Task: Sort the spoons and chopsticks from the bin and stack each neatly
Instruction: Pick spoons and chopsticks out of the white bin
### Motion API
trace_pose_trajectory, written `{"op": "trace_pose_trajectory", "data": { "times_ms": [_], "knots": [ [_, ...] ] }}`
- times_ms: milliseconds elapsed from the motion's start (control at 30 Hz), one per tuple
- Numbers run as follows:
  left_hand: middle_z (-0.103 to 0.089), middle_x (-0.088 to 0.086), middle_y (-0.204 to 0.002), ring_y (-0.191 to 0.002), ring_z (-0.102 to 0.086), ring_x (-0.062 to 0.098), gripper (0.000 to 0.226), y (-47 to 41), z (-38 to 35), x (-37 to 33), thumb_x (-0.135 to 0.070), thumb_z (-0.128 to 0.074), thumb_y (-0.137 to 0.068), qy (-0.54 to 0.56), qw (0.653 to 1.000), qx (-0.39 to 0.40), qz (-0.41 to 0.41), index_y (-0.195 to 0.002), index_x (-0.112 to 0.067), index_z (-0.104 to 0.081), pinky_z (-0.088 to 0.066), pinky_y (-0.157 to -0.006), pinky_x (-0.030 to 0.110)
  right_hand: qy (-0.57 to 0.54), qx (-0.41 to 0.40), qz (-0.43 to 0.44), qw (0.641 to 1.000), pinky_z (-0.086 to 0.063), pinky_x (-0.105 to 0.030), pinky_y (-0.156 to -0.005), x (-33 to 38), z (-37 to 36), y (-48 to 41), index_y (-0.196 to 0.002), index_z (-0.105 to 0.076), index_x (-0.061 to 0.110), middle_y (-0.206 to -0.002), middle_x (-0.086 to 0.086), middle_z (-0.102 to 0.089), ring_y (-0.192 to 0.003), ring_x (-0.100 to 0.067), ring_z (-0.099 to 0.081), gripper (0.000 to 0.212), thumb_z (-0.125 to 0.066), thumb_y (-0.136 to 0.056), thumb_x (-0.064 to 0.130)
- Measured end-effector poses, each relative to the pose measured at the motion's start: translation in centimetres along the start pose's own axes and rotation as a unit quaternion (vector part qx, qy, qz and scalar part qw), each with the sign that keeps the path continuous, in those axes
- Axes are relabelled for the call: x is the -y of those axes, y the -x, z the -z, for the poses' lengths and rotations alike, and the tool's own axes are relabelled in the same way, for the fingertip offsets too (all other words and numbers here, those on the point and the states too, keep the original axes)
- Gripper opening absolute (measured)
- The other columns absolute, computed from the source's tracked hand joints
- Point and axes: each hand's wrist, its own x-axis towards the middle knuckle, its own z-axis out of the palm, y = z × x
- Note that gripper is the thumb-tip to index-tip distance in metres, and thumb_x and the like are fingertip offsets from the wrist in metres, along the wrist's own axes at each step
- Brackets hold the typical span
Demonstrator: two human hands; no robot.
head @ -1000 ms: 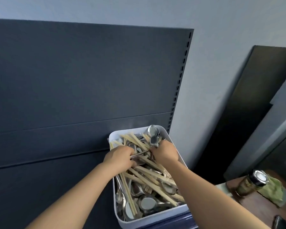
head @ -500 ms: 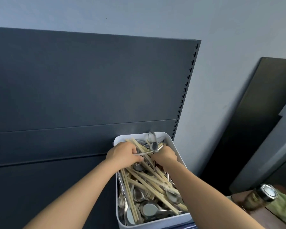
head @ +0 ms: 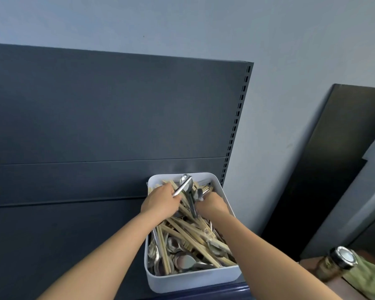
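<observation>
Left hand (head: 160, 202) pinches a spoon handle (head: 182, 187) over the bin (head: 193, 280); right hand (head: 212, 205) just beside it, fingers buried, grip unclear.

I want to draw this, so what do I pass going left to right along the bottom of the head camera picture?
dark shelf panel → white bin → jar with a shiny lid → green cloth

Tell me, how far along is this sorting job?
Barely begun. No sorted stack shows yet; spoons and chopsticks lie jumbled in the white bin. The left hand grips a spoon handle; the right hand digs in beside it, its grasp hidden. Nearly everything remains to sort.
</observation>
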Motion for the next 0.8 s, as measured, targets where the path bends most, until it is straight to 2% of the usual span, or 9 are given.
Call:
{"op": "trace_pose_trajectory", "data": {
  "times_ms": [100,167,300,367,500,567,667,800],
  "knots": [
    [-0.055,-0.002,-0.087,-0.07,-0.052,0.018,0.018,0.4,-1.2,-0.7,-0.032,-0.044,-0.097,0.005,1.0,0.014,0.012,-0.083,-0.021,-0.043,-0.034,-0.055,0.029,0.001,-0.001,0.001,1.0,-0.054,-0.036,-0.081,-0.5,-0.8,0.0,-0.096,-0.062,0.013,-0.084,-0.002,-0.063,-0.083,-0.026,-0.061,0.02,-0.05,-0.088,0.028],
    [-0.057,0.001,-0.096,-0.081,-0.058,0.022,0.016,0.3,-2.0,-1.3,-0.032,-0.046,-0.098,0.001,1.0,0.022,0.013,-0.099,-0.016,-0.05,-0.038,-0.06,0.03,0.001,-0.008,0.008,1.0,-0.054,-0.039,-0.083,-0.7,-1.1,0.1,-0.091,-0.061,0.016,-0.086,-0.002,-0.064,-0.084,-0.027,-0.061,0.018,-0.048,-0.088,0.028],
    [-0.057,0.006,-0.12,-0.108,-0.057,0.027,0.029,-0.7,-3.2,-2.3,-0.03,-0.048,-0.098,-0.019,0.999,0.02,0.031,-0.119,-0.01,-0.051,-0.045,-0.078,0.034,-0.015,-0.03,0.017,0.999,-0.052,-0.033,-0.075,-1.0,-1.1,-0.4,-0.094,-0.062,0.019,-0.089,-0.002,-0.066,-0.085,-0.026,-0.062,0.017,-0.049,-0.088,0.028],
    [-0.057,0.006,-0.122,-0.11,-0.056,0.027,0.03,-1.4,-3.7,-2.7,-0.031,-0.05,-0.098,-0.03,0.999,0.019,0.034,-0.119,-0.01,-0.052,-0.043,-0.078,0.033,-0.011,-0.022,0.018,1.0,-0.047,-0.03,-0.07,-1.3,-1.1,-1.0,-0.095,-0.063,0.016,-0.091,-0.004,-0.067,-0.083,-0.026,-0.061,0.019,-0.049,-0.088,0.027],
    [-0.063,0.006,-0.113,-0.1,-0.06,0.027,0.032,-3.0,-4.6,-3.0,-0.037,-0.061,-0.091,-0.046,0.998,0.03,0.034,-0.111,-0.011,-0.059,-0.041,-0.069,0.031,-0.009,-0.007,0.002,1.0,-0.043,-0.028,-0.067,-1.6,-1.3,-1.9,-0.085,-0.061,0.014,-0.087,-0.005,-0.066,-0.081,-0.026,-0.06,0.013,-0.057,-0.084,0.026],
    [-0.065,0.007,-0.106,-0.095,-0.062,0.026,0.034,-3.7,-4.8,-3.0,-0.04,-0.066,-0.088,-0.031,0.996,0.054,0.057,-0.103,-0.009,-0.061,-0.041,-0.066,0.03,-0.012,-0.002,-0.006,1.0,-0.043,-0.026,-0.066,-1.5,-1.2,-2.3,-0.088,-0.065,0.012,-0.086,-0.004,-0.067,-0.08,-0.025,-0.06,0.014,-0.06,-0.084,0.024],
    [-0.064,0.006,-0.092,-0.081,-0.061,0.023,0.036,-4.5,-4.8,-2.8,-0.036,-0.076,-0.078,0.066,0.987,0.085,0.117,-0.09,-0.006,-0.059,-0.042,-0.061,0.028,-0.023,0.008,-0.007,1.0,-0.042,-0.025,-0.061,-1.4,-1.0,-2.7,-0.091,-0.065,0.011,-0.082,-0.004,-0.065,-0.076,-0.023,-0.059,0.013,-0.057,-0.085,0.018],
    [-0.062,0.006,-0.081,-0.065,-0.055,0.016,0.029,-4.7,-4.7,-2.7,-0.021,-0.077,-0.078,0.194,0.963,0.08,0.171,-0.097,-0.005,-0.061,-0.042,-0.055,0.026,-0.069,0.014,-0.005,0.997,-0.045,-0.026,-0.062,-1.1,-1.1,-2.7,-0.097,-0.064,0.012,-0.084,-0.004,-0.066,-0.078,-0.023,-0.06,0.014,-0.054,-0.087,0.016]
  ]
}}
